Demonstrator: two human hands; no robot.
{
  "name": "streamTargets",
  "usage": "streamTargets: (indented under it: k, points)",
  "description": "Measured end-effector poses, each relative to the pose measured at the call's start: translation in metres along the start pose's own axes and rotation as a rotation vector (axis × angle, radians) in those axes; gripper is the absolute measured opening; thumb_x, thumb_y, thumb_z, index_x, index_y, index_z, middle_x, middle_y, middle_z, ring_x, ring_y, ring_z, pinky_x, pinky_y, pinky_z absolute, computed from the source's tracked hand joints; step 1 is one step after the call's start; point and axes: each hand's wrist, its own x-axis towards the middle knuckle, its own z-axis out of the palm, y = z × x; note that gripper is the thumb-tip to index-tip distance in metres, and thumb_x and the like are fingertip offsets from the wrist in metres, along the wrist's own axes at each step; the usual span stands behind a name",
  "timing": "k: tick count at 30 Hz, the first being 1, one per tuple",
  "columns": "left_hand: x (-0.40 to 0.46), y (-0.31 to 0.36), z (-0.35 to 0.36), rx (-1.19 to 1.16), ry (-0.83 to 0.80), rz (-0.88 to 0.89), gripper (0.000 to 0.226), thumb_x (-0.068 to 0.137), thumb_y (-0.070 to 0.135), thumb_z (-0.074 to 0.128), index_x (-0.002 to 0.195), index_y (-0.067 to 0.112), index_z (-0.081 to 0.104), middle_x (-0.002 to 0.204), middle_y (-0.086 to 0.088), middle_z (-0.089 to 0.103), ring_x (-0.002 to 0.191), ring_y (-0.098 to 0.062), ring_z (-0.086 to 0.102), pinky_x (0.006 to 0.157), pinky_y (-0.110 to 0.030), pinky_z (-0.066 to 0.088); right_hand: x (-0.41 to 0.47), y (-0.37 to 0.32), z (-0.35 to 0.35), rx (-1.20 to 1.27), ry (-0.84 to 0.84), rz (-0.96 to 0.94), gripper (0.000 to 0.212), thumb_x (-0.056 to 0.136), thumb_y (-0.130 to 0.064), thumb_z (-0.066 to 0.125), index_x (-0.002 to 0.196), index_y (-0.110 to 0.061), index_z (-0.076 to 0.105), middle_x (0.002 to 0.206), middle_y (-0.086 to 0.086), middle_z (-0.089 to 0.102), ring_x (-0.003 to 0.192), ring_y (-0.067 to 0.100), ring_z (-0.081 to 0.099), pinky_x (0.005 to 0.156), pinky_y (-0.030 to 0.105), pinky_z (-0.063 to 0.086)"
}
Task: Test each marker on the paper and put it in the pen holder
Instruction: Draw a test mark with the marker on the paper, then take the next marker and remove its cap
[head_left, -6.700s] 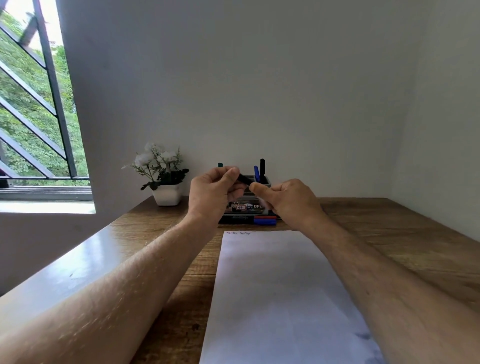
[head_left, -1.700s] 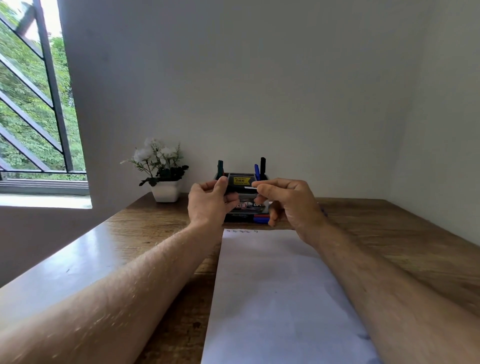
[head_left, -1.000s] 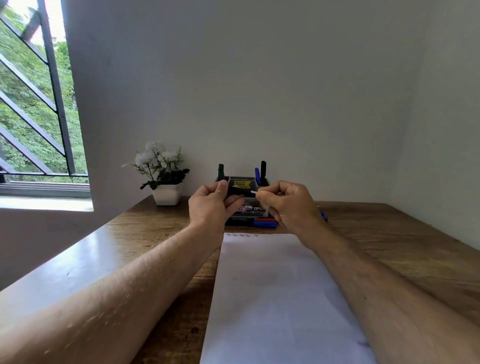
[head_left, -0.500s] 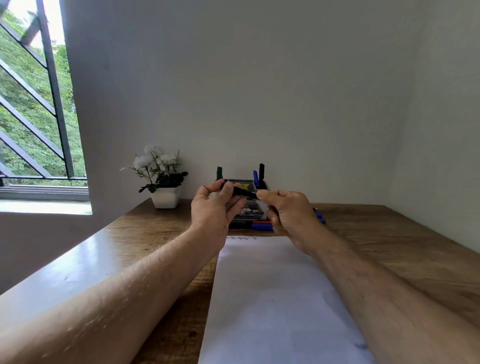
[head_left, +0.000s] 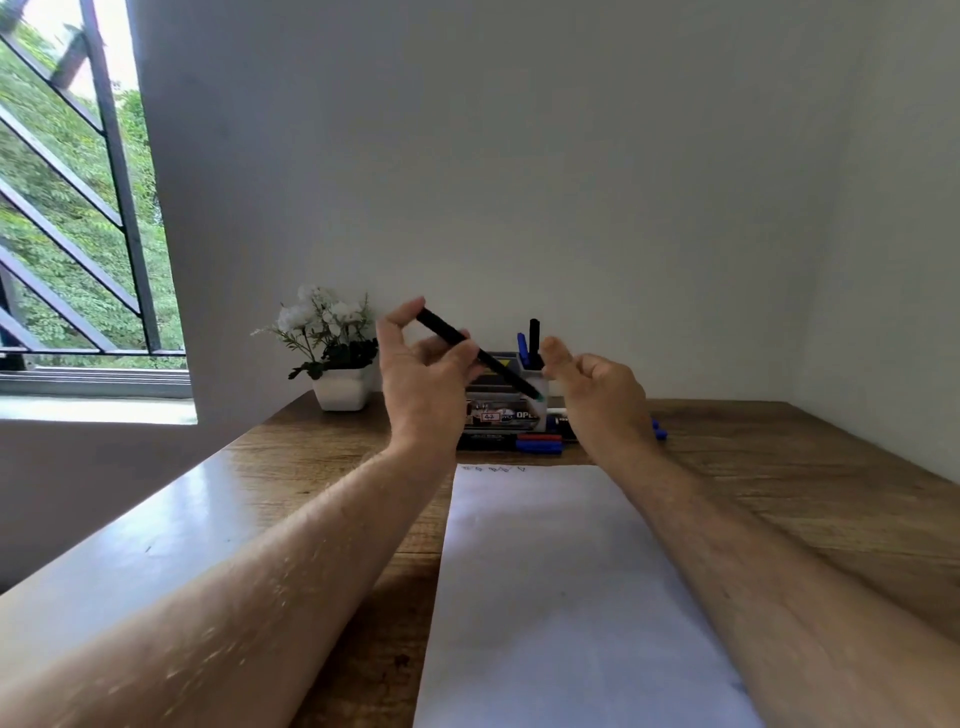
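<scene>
Marker held up in left hand, centre frame

Marker: a slim black marker (head_left: 475, 355) with a greenish tip is pinched by the left hand (head_left: 423, 376) between thumb and fingers, slanted from upper left down to lower right, tip just short of the right hand (head_left: 597, 397). The right hand is loosely curled, fingers partly apart; whether a cap is held inside cannot be told. Both hands are raised above the brown wooden table (head_left: 779, 478), mid-frame.

A white sheet of paper (head_left: 561, 597) is laid lengthwise on the table, bottom centre, with a row of small test marks (head_left: 493, 469) along its far edge. Behind the hands a pale compartmented pen holder (head_left: 537, 382) is partly hidden; a blue marker (head_left: 522, 345) and a black marker (head_left: 534, 332) are stood upright in it. Loose markers in black, red and blue (head_left: 537, 442) are seen lying on the table just in front of the holder. A white pot of white flowers (head_left: 337, 353) is placed left of centre by the wall. A barred window (head_left: 78, 208) is seen upper left.
</scene>
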Motion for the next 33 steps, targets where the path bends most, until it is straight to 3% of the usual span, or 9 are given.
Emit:
streamTargets:
  k: [4,7,11,15,20,23,25,30,33]
  points:
    - [0.016,0.009,-0.005,0.221,0.026,0.355,0.059,0.086,-0.011,0.063,0.121,0.036,0.053,0.098,-0.005,0.07,0.091,-0.008,0.068,0.076,-0.02,0.057,0.0,0.006,-0.004,-0.078,-0.013,-0.078,0.066,0.096,-0.061,0.042,0.087,-0.003,0.072,0.04,-0.012,0.046,0.035,0.001,0.043,0.04,0.01,0.034]
    - [0.034,0.014,0.0,0.357,0.048,0.497,0.057,0.088,-0.007,0.06,0.126,0.034,0.054,0.097,0.005,0.068,0.091,-0.002,0.066,0.073,-0.014,0.052,-0.002,0.007,0.002,-0.116,-0.064,-0.154,0.063,0.097,-0.059,0.04,0.079,-0.009,0.074,0.054,-0.008,0.057,0.047,0.004,0.051,0.047,0.011,0.037]
    - [0.055,0.004,0.003,0.488,0.046,0.463,0.062,0.09,-0.004,0.058,0.125,0.047,0.053,0.091,0.015,0.065,0.087,-0.001,0.064,0.075,-0.022,0.054,-0.001,0.007,0.004,-0.127,-0.111,-0.167,0.064,0.096,-0.061,0.037,0.076,-0.013,0.075,0.061,-0.009,0.062,0.063,0.012,0.063,0.065,0.023,0.046]
    - [0.064,-0.015,0.001,0.552,0.074,0.378,0.069,0.09,-0.005,0.058,0.134,0.048,0.053,0.1,0.006,0.067,0.081,0.007,0.061,0.067,-0.003,0.047,-0.003,0.007,0.004,-0.172,-0.141,-0.265,0.066,0.091,-0.064,0.036,0.071,-0.014,0.074,0.059,-0.015,0.058,0.061,0.004,0.06,0.064,0.027,0.047]
    - [0.068,-0.031,-0.006,0.733,-0.026,0.282,0.072,0.09,0.002,0.062,0.143,0.048,0.045,0.111,0.006,0.066,0.096,-0.01,0.065,0.095,-0.032,0.054,-0.003,0.005,0.004,-0.211,-0.169,-0.284,0.068,0.09,-0.065,0.037,0.071,-0.011,0.073,0.039,-0.022,0.051,0.047,-0.003,0.054,0.058,0.023,0.039]
    - [0.068,-0.033,-0.012,0.861,-0.059,0.251,0.071,0.088,0.011,0.069,0.145,0.044,0.044,0.114,0.006,0.068,0.102,-0.011,0.064,0.098,-0.035,0.052,-0.003,0.004,0.004,-0.232,-0.197,-0.297,0.071,0.086,-0.068,0.035,0.072,-0.011,0.074,0.049,-0.017,0.055,0.054,0.002,0.058,0.061,0.025,0.044]
    - [0.067,-0.034,-0.013,0.896,-0.062,0.251,0.068,0.087,0.014,0.072,0.144,0.04,0.045,0.112,0.006,0.067,0.098,-0.011,0.064,0.093,-0.032,0.052,-0.003,0.004,0.004,-0.245,-0.211,-0.301,0.074,0.083,-0.071,0.033,0.071,-0.01,0.074,0.058,-0.014,0.06,0.061,0.007,0.063,0.066,0.03,0.051]
    - [0.068,-0.032,-0.012,0.959,-0.017,0.253,0.048,0.085,0.019,0.076,0.125,0.025,0.051,0.09,0.006,0.068,0.083,-0.014,0.067,0.079,-0.036,0.057,0.0,0.005,0.003,-0.303,-0.212,-0.289,0.067,0.094,-0.063,0.04,0.07,-0.01,0.074,0.053,-0.013,0.057,0.056,0.01,0.061,0.066,0.032,0.053]
    - [0.068,-0.03,-0.011,0.956,-0.017,0.217,0.033,0.086,0.02,0.075,0.115,0.022,0.059,0.079,0.013,0.064,0.082,-0.009,0.067,0.075,-0.026,0.055,0.001,0.008,0.003,-0.329,-0.202,-0.26,0.066,0.094,-0.064,0.042,0.071,-0.011,0.074,0.06,-0.004,0.067,0.059,0.015,0.064,0.067,0.034,0.054]
